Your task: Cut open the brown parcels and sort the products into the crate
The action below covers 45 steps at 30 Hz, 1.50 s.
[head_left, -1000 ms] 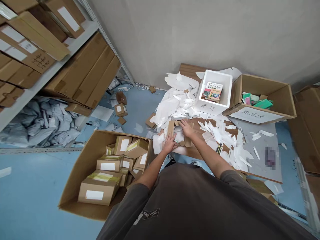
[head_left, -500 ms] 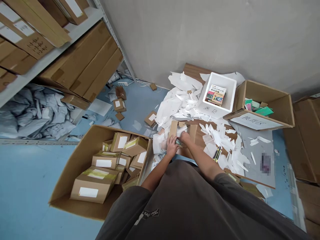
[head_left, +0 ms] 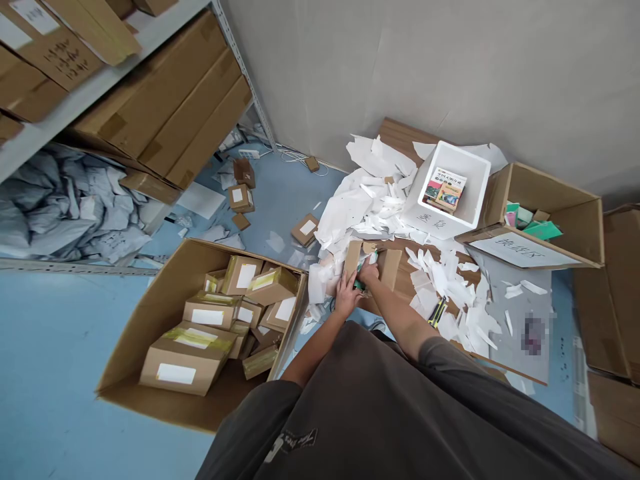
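A small open cardboard box [head_left: 389, 268] with raised flaps stands at the near left part of the low brown table [head_left: 400, 137]. My left hand [head_left: 346, 295] grips the left side of this box, fingers laid along the cardboard. My right hand [head_left: 369, 272] reaches into the opening with its fingers curled, their tips hidden. Something green and white [head_left: 359, 285] shows between both hands; its kind cannot be made out. To the right, a yellow and black box cutter [head_left: 437, 311] lies among torn white paper [head_left: 450, 283].
A white foam box [head_left: 440, 223] with books and a cardboard box [head_left: 590, 230] with green packs stand at the back right. At left, a large carton [head_left: 135, 320] holds several taped parcels. A shelf [head_left: 193, 23] bears long cartons, with grey bags [head_left: 75, 207] underneath.
The view has shifted slightly, so the surroundings sit a little differently. Both hands stay at the small box, and more green shows between them.
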Each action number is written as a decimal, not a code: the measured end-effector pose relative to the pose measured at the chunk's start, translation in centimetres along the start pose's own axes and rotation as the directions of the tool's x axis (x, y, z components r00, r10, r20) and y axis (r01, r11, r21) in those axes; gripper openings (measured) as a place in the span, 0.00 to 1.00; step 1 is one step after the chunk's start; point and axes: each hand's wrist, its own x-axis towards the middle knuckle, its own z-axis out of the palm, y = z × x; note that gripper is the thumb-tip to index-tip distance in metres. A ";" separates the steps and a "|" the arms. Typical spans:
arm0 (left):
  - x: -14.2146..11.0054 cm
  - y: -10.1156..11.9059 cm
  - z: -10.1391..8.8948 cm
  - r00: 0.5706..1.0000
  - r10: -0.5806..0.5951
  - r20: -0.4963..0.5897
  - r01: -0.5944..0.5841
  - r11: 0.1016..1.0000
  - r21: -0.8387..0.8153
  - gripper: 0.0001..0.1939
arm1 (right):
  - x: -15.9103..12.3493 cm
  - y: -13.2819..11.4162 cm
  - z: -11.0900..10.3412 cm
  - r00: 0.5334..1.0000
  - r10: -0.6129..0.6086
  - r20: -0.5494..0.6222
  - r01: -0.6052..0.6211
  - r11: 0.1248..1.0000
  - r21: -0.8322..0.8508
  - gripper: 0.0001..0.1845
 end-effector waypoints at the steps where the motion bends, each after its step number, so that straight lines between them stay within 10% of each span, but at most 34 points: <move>1: 0.1 -0.1 0.1 1.000 -0.008 -0.008 0.008 1.000 -0.018 0.05 | -0.2 0.0 0.0 1.000 0.018 -0.007 -0.018 1.000 -0.009 0.65; 9: 1.5 -2.4 0.2 0.982 -0.179 -0.056 0.167 0.972 -0.168 0.12 | -4.4 1.0 0.6 0.954 -0.013 -0.300 0.046 0.994 0.103 0.55; 14: 2.6 -3.9 -0.4 0.976 -0.218 -0.006 0.217 0.973 -0.079 0.14 | -6.6 2.0 -2.9 0.918 -0.080 -0.388 0.144 0.980 0.140 0.49; 21: 3.2 -4.6 -2.2 0.988 -0.154 -0.001 0.154 0.988 0.027 0.13 | -7.6 11.9 -7.3 0.866 -0.111 -0.488 0.234 0.951 0.200 0.52; 26: 2.9 -4.5 -4.5 0.991 -0.132 0.012 0.127 0.973 0.194 0.17 | -6.1 20.6 -4.8 0.895 0.065 -0.441 0.062 0.962 0.267 0.54; 32: 0.7 -2.3 -6.6 0.988 -0.124 -0.097 0.149 0.932 0.330 0.31 | -2.8 23.8 0.9 0.946 0.156 -0.284 -0.073 0.957 0.281 0.55; 35: -0.7 1.5 -4.3 0.985 -0.006 -0.170 0.055 0.957 0.284 0.24 | -2.4 24.3 2.5 0.959 0.096 -0.265 -0.006 0.948 0.319 0.58; 39: -0.3 8.0 3.6 0.983 0.021 0.183 -0.038 0.995 0.093 0.13 | -2.7 25.6 3.0 0.941 0.083 -0.327 0.073 0.896 0.437 0.53; 45: 4.1 13.7 14.1 0.928 -0.275 0.252 0.289 0.957 -0.019 0.47 | -2.8 29.7 1.9 0.920 0.311 -0.239 -0.143 0.834 0.533 0.53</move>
